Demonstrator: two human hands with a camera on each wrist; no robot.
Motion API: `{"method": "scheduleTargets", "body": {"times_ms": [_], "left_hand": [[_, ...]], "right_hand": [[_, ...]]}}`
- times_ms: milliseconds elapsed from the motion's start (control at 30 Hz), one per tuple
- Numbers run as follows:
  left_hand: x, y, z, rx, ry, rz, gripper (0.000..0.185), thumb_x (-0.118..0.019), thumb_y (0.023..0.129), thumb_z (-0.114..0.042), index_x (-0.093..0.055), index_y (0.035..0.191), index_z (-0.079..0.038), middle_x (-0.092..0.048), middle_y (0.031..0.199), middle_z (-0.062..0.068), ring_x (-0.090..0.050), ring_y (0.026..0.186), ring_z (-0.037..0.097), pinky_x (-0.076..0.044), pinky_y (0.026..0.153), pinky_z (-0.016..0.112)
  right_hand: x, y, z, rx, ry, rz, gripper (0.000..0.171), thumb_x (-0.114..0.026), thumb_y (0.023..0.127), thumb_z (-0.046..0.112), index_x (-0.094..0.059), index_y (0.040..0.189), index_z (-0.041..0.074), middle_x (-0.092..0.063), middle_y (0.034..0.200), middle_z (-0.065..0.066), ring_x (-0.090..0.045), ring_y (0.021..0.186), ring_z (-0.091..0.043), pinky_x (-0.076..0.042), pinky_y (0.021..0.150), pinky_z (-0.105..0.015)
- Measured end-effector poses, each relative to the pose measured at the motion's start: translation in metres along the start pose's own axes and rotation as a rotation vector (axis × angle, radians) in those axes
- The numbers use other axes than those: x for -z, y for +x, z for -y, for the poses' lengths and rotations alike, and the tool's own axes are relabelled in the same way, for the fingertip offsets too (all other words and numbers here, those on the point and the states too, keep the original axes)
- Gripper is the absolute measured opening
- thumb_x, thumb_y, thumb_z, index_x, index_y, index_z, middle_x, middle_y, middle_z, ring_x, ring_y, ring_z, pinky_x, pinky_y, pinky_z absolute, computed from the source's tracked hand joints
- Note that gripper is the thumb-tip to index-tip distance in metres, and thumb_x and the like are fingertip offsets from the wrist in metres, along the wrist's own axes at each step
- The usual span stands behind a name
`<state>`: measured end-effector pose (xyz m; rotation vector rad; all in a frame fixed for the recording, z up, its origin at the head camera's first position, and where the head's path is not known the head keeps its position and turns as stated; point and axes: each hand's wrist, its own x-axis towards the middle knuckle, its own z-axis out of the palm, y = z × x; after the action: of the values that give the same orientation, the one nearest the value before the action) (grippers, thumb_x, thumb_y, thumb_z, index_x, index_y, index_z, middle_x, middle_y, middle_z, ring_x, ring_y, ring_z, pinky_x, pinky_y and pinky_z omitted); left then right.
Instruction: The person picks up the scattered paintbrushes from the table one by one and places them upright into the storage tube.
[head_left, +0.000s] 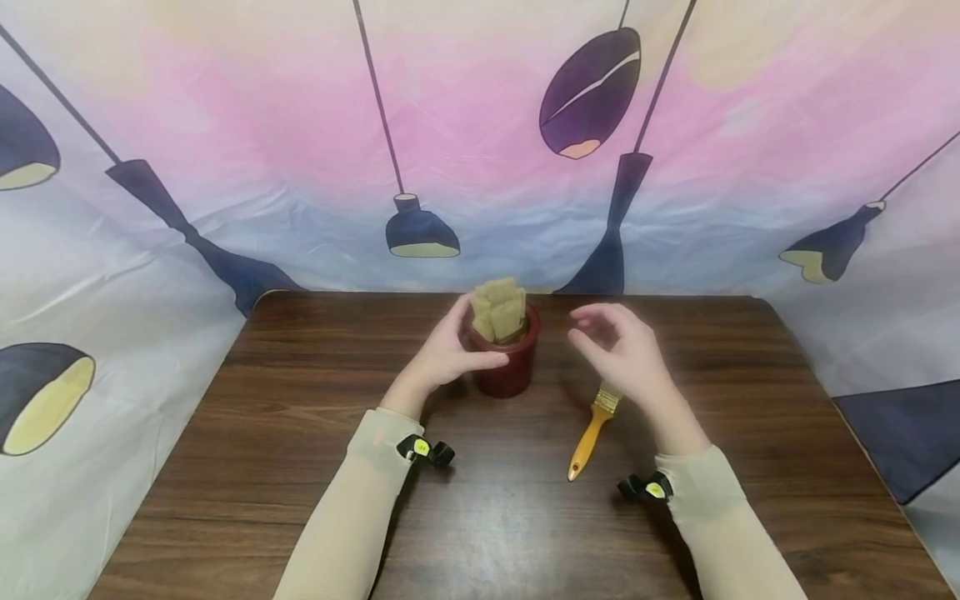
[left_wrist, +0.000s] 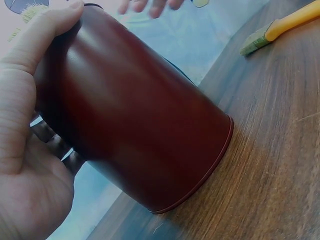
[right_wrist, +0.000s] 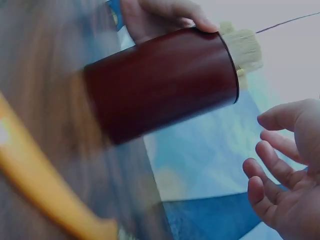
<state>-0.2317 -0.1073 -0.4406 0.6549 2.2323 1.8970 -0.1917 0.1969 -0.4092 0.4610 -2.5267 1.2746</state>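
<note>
Toward the back of the table stands a dark red cylindrical cup (head_left: 504, 379), with pale brush bristles (head_left: 501, 312) sticking up out of its mouth. My left hand (head_left: 442, 354) grips the cup from the left; in the left wrist view the thumb lies along its side near the rim. A paintbrush with a yellow handle (head_left: 588, 446) lies on the tabletop to the right, its bristle end partly hidden by my right hand (head_left: 628, 354) in the head view. That hand hovers above the brush, apart from the cup, with loosely bent fingers around nothing, as the right wrist view confirms.
The brown wood-grain table (head_left: 285, 467) ends at a back edge just behind the cup. A fabric backdrop (head_left: 300, 117) printed with hanging lamps rises behind and beside it. Each wrist wears a small black camera (head_left: 426, 450).
</note>
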Motion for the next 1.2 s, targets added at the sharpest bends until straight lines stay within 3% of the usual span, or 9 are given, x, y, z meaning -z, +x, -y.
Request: {"method": "scheduleTargets", "body": {"times_ms": [267, 567, 833, 1033, 1200], "left_hand": [[0.001, 0.0, 0.002, 0.002, 0.02, -0.004, 0.101, -0.093, 0.082, -0.012, -0.038, 0.167, -0.02, -0.054, 0.157, 0.009, -0.053, 0.144, 0.031, -0.043, 0.121, 0.058], [-0.001, 0.001, 0.005, -0.005, 0.014, 0.012, 0.103, -0.094, 0.082, -0.013, -0.037, 0.168, -0.024, -0.055, 0.156, 0.008, -0.056, 0.141, 0.03, -0.047, 0.117, 0.058], [0.0, -0.002, 0.005, 0.017, 0.034, 0.003, 0.103, -0.095, 0.083, -0.018, -0.037, 0.167, -0.029, -0.055, 0.154, 0.004, -0.055, 0.143, 0.028, -0.046, 0.118, 0.057], [-0.001, -0.002, 0.002, 0.015, 0.033, 0.006, 0.101, -0.094, 0.083, -0.017, -0.038, 0.166, -0.028, -0.056, 0.154, 0.004, -0.055, 0.142, 0.028, -0.047, 0.118, 0.057], [0.0, -0.002, 0.002, 0.014, 0.041, 0.006, 0.1, -0.094, 0.083, -0.016, -0.039, 0.166, -0.024, -0.056, 0.154, 0.007, -0.055, 0.142, 0.03, -0.046, 0.118, 0.058]], "right_hand": [[0.008, -0.038, -0.018, -0.055, -0.117, 0.079, 0.027, -0.083, 0.098, 0.016, -0.075, 0.122, 0.007, -0.072, 0.104, -0.006, -0.069, 0.093, -0.023, -0.058, 0.081, -0.044], [0.005, -0.08, -0.029, -0.183, -0.227, 0.156, 0.042, -0.087, 0.095, 0.026, -0.071, 0.123, -0.002, -0.068, 0.098, -0.007, -0.063, 0.085, -0.021, -0.055, 0.074, -0.04], [-0.001, -0.09, -0.036, -0.236, -0.254, 0.2, 0.049, -0.093, 0.088, 0.038, -0.062, 0.104, 0.002, -0.058, 0.087, -0.005, -0.053, 0.077, -0.019, -0.047, 0.068, -0.035], [0.001, -0.09, -0.039, -0.294, -0.261, 0.242, 0.056, -0.097, 0.082, 0.041, -0.059, 0.103, 0.006, -0.055, 0.09, -0.005, -0.05, 0.079, -0.02, -0.045, 0.068, -0.034], [0.008, -0.082, -0.046, -0.315, -0.237, 0.27, 0.054, -0.098, 0.082, 0.036, -0.066, 0.111, 0.003, -0.065, 0.097, -0.006, -0.06, 0.084, -0.02, -0.053, 0.074, -0.035]]}}
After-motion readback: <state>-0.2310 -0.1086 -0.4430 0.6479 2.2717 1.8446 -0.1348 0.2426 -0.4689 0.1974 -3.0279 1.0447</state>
